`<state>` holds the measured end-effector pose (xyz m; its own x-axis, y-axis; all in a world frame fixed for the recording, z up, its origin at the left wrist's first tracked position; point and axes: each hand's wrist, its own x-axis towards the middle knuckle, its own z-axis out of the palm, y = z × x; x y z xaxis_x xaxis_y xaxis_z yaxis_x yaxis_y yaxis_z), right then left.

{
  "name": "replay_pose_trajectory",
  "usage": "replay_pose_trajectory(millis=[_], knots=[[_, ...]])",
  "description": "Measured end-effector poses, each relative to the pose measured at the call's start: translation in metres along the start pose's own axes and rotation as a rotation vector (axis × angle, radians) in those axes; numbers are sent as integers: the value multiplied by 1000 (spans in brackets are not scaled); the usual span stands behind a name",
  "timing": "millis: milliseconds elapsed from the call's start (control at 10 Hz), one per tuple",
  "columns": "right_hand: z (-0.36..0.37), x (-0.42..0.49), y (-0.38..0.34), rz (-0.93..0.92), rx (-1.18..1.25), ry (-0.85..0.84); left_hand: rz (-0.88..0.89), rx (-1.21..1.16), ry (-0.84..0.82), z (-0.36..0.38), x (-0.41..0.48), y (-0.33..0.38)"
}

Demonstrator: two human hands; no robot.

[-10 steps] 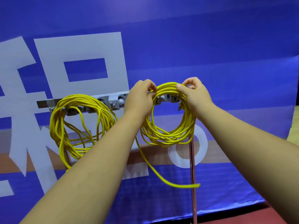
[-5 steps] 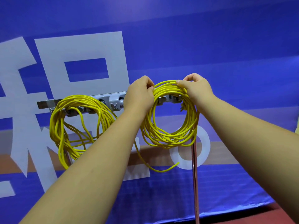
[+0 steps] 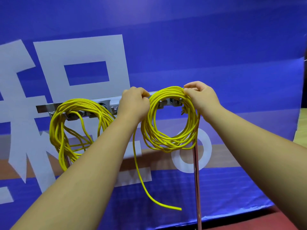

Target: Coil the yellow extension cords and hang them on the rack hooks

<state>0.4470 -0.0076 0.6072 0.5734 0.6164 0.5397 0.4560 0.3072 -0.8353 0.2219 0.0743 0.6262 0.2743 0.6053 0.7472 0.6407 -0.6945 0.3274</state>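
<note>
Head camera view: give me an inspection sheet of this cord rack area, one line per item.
Surface: no table; grey rack rail with hooks, on a metal pole.
Job's things: first coil hangs on the rail's left hooks; second coil is held up at the right hooks, and whether it is seated cannot be told.
Clutter: nothing seen.
Grippers: left hand and right hand each grip the second coil's top.
Cables: loose tail dangles from the second coil, its end free.
Surroundings: blue banner with pale lettering behind; red floor below.
</note>
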Motion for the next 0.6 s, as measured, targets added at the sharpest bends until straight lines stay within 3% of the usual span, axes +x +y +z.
replay_pose_trajectory(millis=[600], knots=[[16,-14,-33,-177,-176,96,-95,-373,-77,-46,2,-34]])
